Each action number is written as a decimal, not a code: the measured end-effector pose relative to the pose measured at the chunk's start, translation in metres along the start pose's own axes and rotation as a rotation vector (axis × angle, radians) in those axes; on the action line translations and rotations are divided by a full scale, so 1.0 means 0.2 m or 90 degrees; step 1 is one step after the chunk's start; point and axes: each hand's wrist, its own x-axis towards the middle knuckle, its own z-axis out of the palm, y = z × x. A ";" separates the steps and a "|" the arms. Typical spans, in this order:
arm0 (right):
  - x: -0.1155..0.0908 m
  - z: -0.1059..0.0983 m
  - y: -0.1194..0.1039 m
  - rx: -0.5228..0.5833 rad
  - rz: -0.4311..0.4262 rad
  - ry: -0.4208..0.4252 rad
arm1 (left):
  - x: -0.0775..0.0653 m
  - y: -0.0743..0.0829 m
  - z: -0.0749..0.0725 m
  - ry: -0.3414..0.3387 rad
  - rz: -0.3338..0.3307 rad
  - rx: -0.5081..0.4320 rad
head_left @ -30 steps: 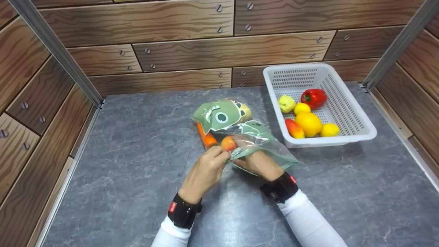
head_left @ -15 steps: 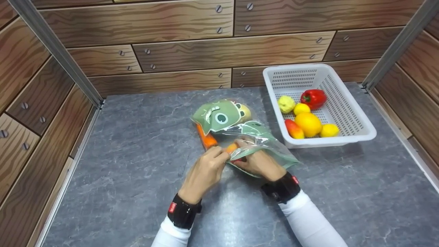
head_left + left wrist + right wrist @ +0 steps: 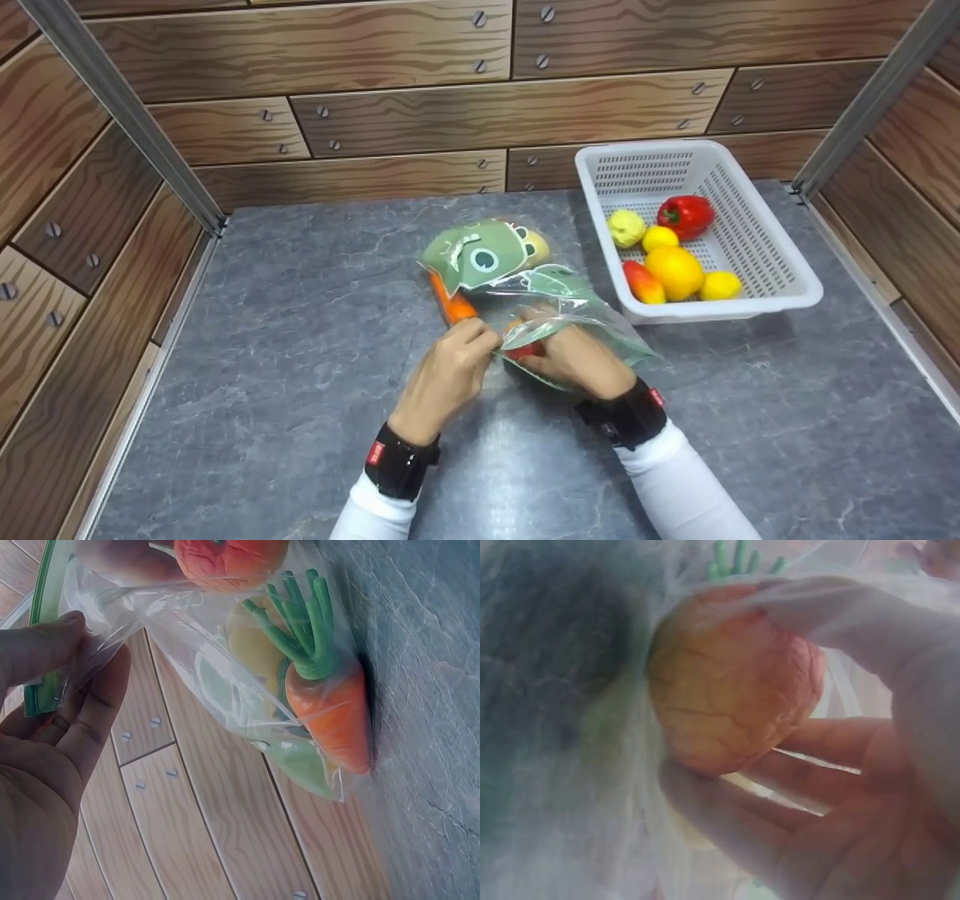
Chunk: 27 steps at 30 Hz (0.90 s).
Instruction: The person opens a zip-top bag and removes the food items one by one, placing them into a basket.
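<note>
Your left hand (image 3: 450, 367) pinches the edge of a clear plastic bag with a green cartoon print (image 3: 499, 255) between thumb and fingers, beside its open mouth. Your right hand (image 3: 585, 364) is inside that mouth, its thumb and fingers curled part-way round a wrinkled, rounded orange-red fruit (image 3: 731, 682). The bag lies on the grey marble-patterned worktop (image 3: 285, 360), left of the white slotted plastic basket (image 3: 757, 232).

Status, as judged: the tapered orange carrot with green stalks (image 3: 334, 716) appears bagged; the fruit is within the bag but not released, and the mouth is unsealed. Whether the basket's contents also belong in the bag cannot be told.

Count: one bag; one basket; one carrot; one held fruit; at least one yellowish piece (image 3: 538, 250) behind the print, partly hidden. Basket, six pieces: one glossy red bell pepper (image 3: 685, 217), one knobbly yellow-green fruit (image 3: 626, 228), one round orange (image 3: 673, 271), one oval red-and-yellow fruit (image 3: 643, 283), two small yellow fruits (image 3: 721, 285)
</note>
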 end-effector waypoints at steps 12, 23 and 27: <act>-0.03 -0.10 -0.10 -0.061 0.095 0.000 | 0.00 -0.01 -0.02 -0.006 -0.024 0.019; -0.08 -0.17 -0.17 -0.132 0.038 0.026 | 0.00 -0.01 -0.01 -0.002 -0.029 0.017; -0.09 -0.20 -0.18 -0.125 0.031 0.027 | 0.00 0.00 -0.01 -0.005 -0.032 0.021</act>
